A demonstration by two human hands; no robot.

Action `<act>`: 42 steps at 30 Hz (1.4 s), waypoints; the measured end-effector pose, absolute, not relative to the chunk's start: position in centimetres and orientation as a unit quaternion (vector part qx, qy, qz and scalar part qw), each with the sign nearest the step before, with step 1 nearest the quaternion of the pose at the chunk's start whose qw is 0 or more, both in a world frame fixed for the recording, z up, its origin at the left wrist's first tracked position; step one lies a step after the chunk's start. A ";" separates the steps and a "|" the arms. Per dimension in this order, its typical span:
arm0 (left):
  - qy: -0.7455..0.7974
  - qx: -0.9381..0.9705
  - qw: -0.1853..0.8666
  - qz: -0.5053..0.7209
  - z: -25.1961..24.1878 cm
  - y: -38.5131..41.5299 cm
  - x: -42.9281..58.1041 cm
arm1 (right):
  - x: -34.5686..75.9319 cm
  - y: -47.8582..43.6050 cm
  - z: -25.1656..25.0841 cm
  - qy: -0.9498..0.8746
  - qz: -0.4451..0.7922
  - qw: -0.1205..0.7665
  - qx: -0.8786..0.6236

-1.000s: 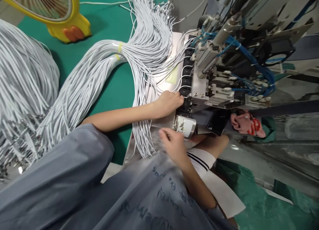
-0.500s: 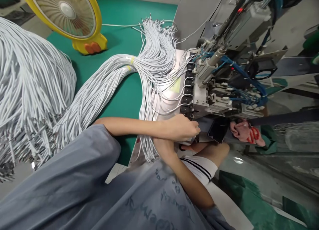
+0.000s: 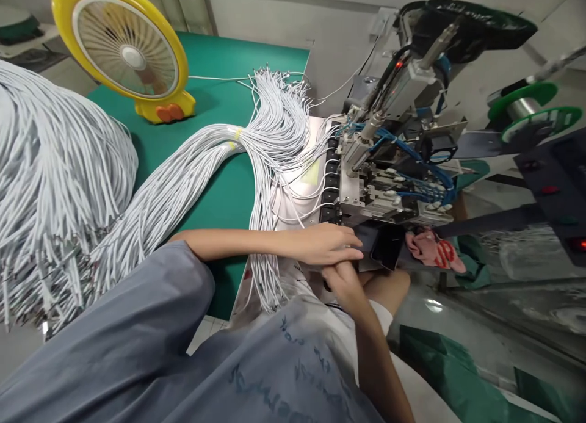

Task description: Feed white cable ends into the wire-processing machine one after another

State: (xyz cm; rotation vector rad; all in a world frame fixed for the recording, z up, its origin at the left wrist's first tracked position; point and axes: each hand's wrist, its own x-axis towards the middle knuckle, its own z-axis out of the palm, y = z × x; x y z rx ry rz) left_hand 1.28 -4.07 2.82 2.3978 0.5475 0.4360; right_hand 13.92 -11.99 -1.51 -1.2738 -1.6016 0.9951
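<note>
My left hand reaches across at the machine's near corner, palm down, with its fingers stretched out and a gap between them. Just below it, partly covered, is my right hand, its visible fingers bent; what they hold, if anything, is hidden. A hank of white cables hangs past my left forearm, over the table edge. Several cable ends run into a row of black clamps along the front of a wire-processing machine. Yellow tape binds the larger cable bundle.
A yellow fan stands on the green table. At left lies a big heap of white cables. A dark phone and a pink cloth are right of my hands. A green spool sits behind.
My right hand has moved right, from beneath my left wrist to below its fingers. My left fingers have straightened out from a curled shape. The view has tilted up slightly.
</note>
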 end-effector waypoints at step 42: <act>0.170 0.906 0.276 0.272 1.6 -3.7 1.0 | 18.0 -11.4 2.3 -0.555 0.281 0.481 -0.618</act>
